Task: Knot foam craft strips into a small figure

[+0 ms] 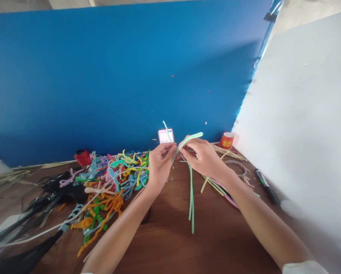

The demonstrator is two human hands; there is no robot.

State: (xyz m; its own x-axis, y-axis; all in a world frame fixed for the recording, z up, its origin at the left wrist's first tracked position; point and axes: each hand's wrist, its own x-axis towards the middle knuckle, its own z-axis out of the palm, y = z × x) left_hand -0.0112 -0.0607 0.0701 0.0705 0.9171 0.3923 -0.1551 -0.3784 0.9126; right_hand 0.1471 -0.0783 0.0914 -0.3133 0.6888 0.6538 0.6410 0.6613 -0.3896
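Note:
Pale green pipe cleaners (191, 190) run between my two hands above the brown table. My left hand (162, 160) pinches them near their crossing, and one thin end sticks up past its fingertips. Just beside it, my right hand (200, 154) is closed on the same strands; a folded loop rises over its fingers toward the upper right. Two long ends hang down below the hands. The fingertips nearly meet, and they hide how the strands join.
A heap of colourful twisted pipe cleaners (116, 171) lies left, with black cables near it. Behind my hands a phone (166, 136) leans on the blue partition (124, 76). A red paper cup (226, 140), loose strands and a marker (266, 186) are at right.

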